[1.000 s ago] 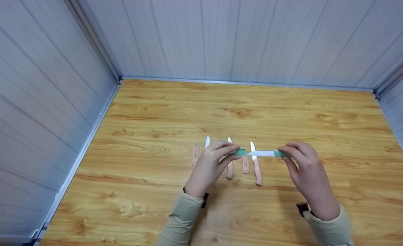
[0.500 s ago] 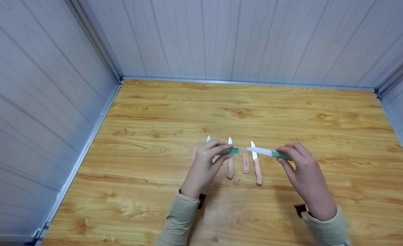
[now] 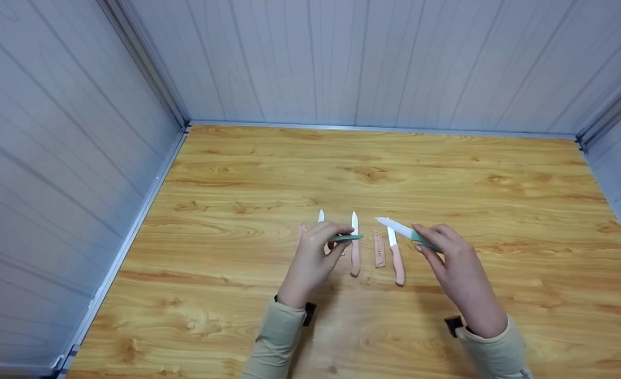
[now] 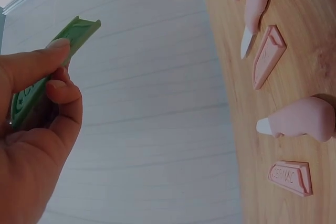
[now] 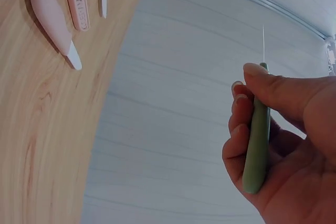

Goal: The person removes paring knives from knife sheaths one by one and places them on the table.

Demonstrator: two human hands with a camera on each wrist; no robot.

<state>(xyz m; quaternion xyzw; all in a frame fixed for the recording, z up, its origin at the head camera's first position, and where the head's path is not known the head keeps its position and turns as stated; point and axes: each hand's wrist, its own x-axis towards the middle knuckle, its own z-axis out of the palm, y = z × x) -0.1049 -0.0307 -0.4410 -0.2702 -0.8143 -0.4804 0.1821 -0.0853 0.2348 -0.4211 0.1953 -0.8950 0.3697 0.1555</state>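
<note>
A green knife sheath (image 3: 348,237) is pinched between the thumb and fingers of my left hand (image 3: 310,260), raised over the pink knives. In the left wrist view the open end of this sheath (image 4: 84,31) points up and away from the hand. My right hand (image 3: 460,266) grips the green handle (image 5: 256,150) of a small knife (image 3: 393,226) whose white blade is bare. The blade's tip points left, toward the sheath, with a gap between them. Fingers cover part of both the sheath and the handle.
Below lie a pink knife (image 3: 355,258), another pink knife (image 3: 397,266) and a third, partly hidden one showing its white blade (image 3: 321,215). A pink sheath (image 3: 379,250) and a second sheath (image 3: 302,229) lie among them. Panel walls (image 3: 342,63) border the wooden table (image 3: 268,173).
The knife and sheath, earlier nearly touching end to end, have drawn apart. The sheath moved left and turned edge-on; the knife tilted, its tip now higher in the head view.
</note>
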